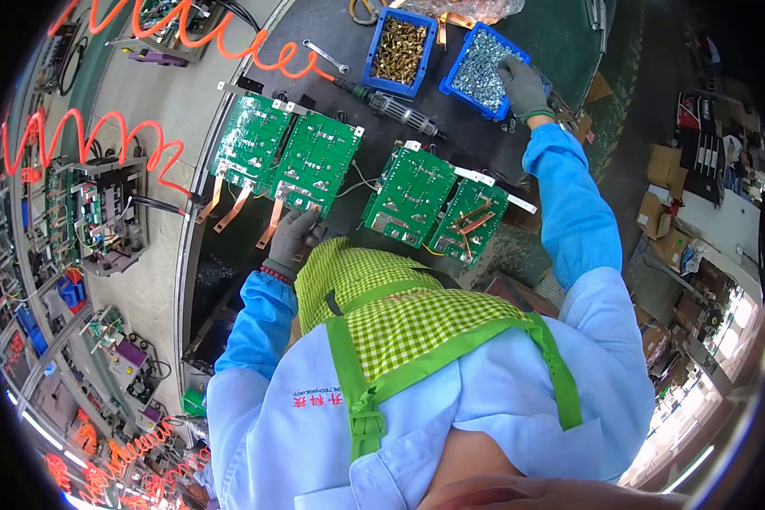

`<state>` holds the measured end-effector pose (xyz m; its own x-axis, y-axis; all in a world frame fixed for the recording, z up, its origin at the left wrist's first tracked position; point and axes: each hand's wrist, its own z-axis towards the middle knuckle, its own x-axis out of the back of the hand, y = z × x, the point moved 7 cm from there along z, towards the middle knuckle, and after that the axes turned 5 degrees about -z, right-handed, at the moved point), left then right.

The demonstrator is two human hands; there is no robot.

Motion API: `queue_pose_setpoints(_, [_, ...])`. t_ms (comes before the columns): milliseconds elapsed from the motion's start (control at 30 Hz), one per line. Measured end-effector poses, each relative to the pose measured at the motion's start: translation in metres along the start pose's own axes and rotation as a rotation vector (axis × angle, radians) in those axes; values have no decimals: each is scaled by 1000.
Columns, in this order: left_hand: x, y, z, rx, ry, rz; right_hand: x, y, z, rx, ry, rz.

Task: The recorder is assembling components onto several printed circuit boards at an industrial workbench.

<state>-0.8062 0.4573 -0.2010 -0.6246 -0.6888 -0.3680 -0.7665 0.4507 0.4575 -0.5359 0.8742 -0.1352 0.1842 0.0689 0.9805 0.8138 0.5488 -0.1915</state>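
My left hand (296, 240), in a grey glove, is closed at the near edge of a green circuit board (316, 163). A bit of copper strip (299, 255) shows under its curled fingers, and another copper strip (270, 224) sticks out beside it. My right hand (525, 87), gloved too, reaches into a blue bin (495, 113) of small silver metal fasteners (483, 70). Its fingers are drawn together among them; what they pinch is hidden. Further boards lie left (248, 140) and right (410, 191), the rightmost board (469, 219) with loose copper strips (476, 223) on top.
A second blue bin (371, 75) holds brass-coloured bolts (399, 51). A power screwdriver (404, 113) on an orange coiled hose (293, 70) lies behind the boards, near a wrench (325, 56). Machine units (110, 212) stand on the left; cardboard boxes (665, 168) stand on the right.
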Motion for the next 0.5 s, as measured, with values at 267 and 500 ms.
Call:
queue_pose_setpoints(267, [4, 5, -3, -55, -152, 89, 87, -216, -91, 361, 110, 454])
queue_pose_setpoints(500, [-11, 26, -30, -1087, -408, 1126, -29, -342, -168, 458, -181, 417])
